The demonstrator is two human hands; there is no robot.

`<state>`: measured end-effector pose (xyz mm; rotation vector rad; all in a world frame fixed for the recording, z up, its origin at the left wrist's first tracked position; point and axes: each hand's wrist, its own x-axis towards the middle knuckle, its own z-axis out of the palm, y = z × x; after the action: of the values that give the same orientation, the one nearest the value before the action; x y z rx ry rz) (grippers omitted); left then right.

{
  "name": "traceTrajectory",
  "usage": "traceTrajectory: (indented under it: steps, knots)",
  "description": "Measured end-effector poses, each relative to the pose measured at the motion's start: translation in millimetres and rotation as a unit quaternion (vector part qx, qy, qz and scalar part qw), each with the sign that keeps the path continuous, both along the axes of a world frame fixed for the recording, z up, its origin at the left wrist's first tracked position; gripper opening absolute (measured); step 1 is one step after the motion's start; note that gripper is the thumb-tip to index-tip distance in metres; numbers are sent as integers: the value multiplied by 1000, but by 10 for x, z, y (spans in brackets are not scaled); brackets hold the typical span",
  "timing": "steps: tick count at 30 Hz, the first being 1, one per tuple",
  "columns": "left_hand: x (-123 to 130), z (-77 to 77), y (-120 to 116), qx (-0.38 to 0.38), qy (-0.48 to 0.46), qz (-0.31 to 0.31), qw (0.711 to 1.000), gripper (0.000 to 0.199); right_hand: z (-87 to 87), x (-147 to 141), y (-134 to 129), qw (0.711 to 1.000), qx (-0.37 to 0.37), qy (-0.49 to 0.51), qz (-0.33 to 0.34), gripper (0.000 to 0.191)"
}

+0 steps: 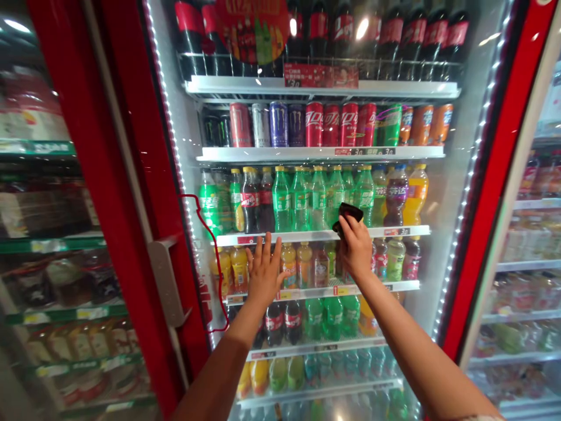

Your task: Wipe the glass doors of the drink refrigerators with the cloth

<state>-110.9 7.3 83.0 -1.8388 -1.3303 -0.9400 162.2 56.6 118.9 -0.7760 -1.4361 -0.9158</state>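
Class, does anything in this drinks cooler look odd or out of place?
A thin wavy red line runs down the left of the glass door, like a stray wire or decal outline; it matches nothing else there.

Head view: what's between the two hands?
In the head view, orange and amber bottled drinks on a cooler shelf lie between the left hand and right hand.

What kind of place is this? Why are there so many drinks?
This is probably a shop, like a supermarket or convenience store. A glass-door drinks fridge holds rows of bottled sodas, price tags line its shelves, and more stocked shelves stand beside it.
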Motion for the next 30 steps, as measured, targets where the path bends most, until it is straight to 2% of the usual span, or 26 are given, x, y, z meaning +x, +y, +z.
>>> traceTrajectory:
  steps: [3,6,8,10,12,14,16,19,22,26,28,30]
  knots:
    - [0,-15,16,5,-4,3,1000,105,123,-363,17,999,-7,34,-11,59]
    - [6,-12,20,6,-2,-2,1000,105,-3,-626,-40,998,-34,-42,-16,59]
    - [3,-8,19,7,-1,-5,1000,105,-159,-581,-99,990,-37,-134,-7,58]
    - [-2,-9,19,7,-1,-7,1000,106,-265,-393,-142,983,-31,-179,3,58]
    - [-5,-14,21,7,0,-8,1000,107,-249,-191,-142,991,-31,-133,4,59]
    - [-4,-20,28,6,2,-7,1000,107,-107,-116,-100,999,-28,-39,2,60]
    - [0,-24,37,5,0,-6,1000,107,86,-228,-44,999,-21,29,-1,60]
    - [8,-23,46,0,-4,-8,1000,109,242,-596,-11,999,-27,31,-9,60]
    - [-1,-11,32,-7,-4,-15,1000,109,107,-799,-72,997,-51,-57,-11,59]
    - [-84,19,-24,-15,16,-23,999,105,-171,-568,-173,983,-48,-179,-3,57]
    - [-153,40,-50,-17,20,-17,1000,104,-168,-450,-171,987,-36,-155,-4,58]
    - [-220,62,-65,-14,8,-4,1000,105,-60,-480,-134,996,-25,-86,-8,61]
